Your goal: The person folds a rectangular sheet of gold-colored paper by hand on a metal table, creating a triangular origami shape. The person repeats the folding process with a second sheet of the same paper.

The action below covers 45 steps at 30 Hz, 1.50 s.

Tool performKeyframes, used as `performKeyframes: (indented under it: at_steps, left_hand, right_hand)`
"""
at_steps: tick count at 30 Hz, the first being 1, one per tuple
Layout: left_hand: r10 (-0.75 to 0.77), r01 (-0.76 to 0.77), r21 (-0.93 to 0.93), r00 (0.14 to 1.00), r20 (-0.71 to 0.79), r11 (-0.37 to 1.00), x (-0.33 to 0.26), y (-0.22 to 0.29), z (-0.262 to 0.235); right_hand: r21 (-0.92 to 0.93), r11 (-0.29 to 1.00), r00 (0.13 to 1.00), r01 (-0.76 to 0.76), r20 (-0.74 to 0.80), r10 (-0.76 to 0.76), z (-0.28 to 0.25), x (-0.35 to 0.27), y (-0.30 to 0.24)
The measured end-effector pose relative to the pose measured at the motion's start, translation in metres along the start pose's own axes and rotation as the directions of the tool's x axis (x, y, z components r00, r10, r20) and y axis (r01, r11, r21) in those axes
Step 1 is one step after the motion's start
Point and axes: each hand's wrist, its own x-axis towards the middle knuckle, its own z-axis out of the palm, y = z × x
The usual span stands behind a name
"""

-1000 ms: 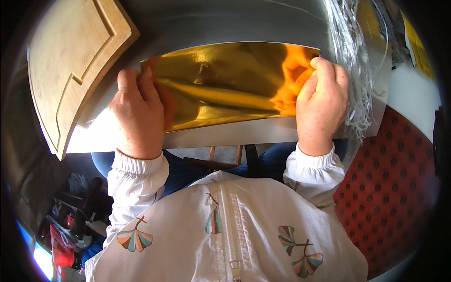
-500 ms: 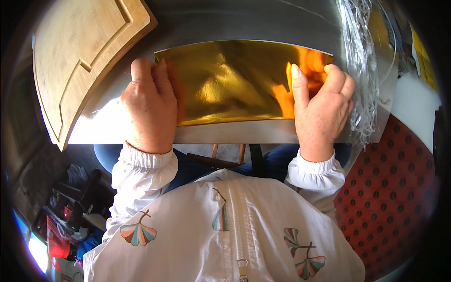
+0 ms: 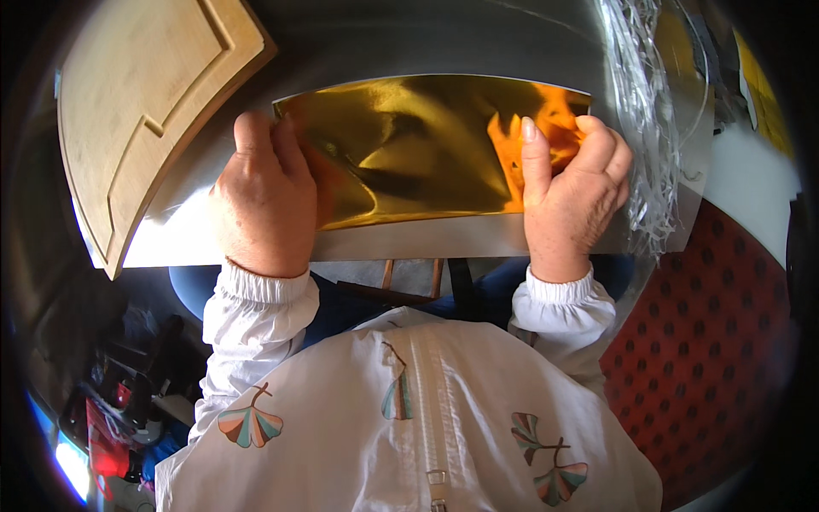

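Grey tabletop (image 3: 426, 34), sunlit at its near edge. Gold foil sheet (image 3: 409, 145) lies flat near that edge, centred. Left hand (image 3: 264, 200) curled over the foil's left end, fingers pinching it. Right hand (image 3: 572, 188) grips the right end, forefinger straight. Wooden board (image 3: 145, 111) at the left edge; clear plastic strips (image 3: 640, 111) right.

The person wears a white zip-up jacket (image 3: 409, 418) with a pale zipper (image 3: 435, 410) running down the middle of the front. Fan-shaped leaf prints (image 3: 249, 424) in teal, orange and pink are scattered over the chest and sleeves. The long sleeves end in gathered elastic cuffs (image 3: 266, 283) at both wrists. Dark blue trousers (image 3: 350, 299) show below the cuffs. Both hands are bare, with short, unpainted nails.
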Motion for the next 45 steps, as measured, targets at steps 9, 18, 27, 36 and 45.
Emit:
performKeyframes:
  at_steps: [9, 18, 27, 36, 45]
  left_hand:
    - [-0.038, 0.035, 0.056, 0.997, 0.063, 0.998, -0.001, -0.002, -0.005]
    - [0.015, -0.017, 0.061, 0.999, 0.041, 0.998, 0.003, -0.003, -0.001]
    - [0.059, -0.058, 0.034, 0.998, -0.022, 0.998, 0.002, -0.003, -0.001]
    - [0.071, -0.071, 0.007, 0.997, -0.032, 0.997, 0.005, 0.004, -0.031]
    - [0.525, -0.440, -0.322, 0.812, 0.256, 0.838, -0.057, 0.064, 0.001]
  right_hand:
    - [-0.078, 0.997, 1.000, 0.020, 0.012, -0.020, -0.003, 0.000, -0.003]
    - [0.012, 0.915, 0.914, 0.404, -0.036, -0.403, 0.002, 0.014, -0.016]
    - [-0.112, 0.503, 0.514, 0.857, 0.245, -0.822, -0.007, 0.038, -0.015]
    - [-0.065, 0.561, 0.560, 0.825, 0.229, -0.797, -0.005, 0.032, -0.020]
    - [0.126, 0.691, 0.650, 0.712, 0.256, -0.716, -0.006, 0.032, -0.020]
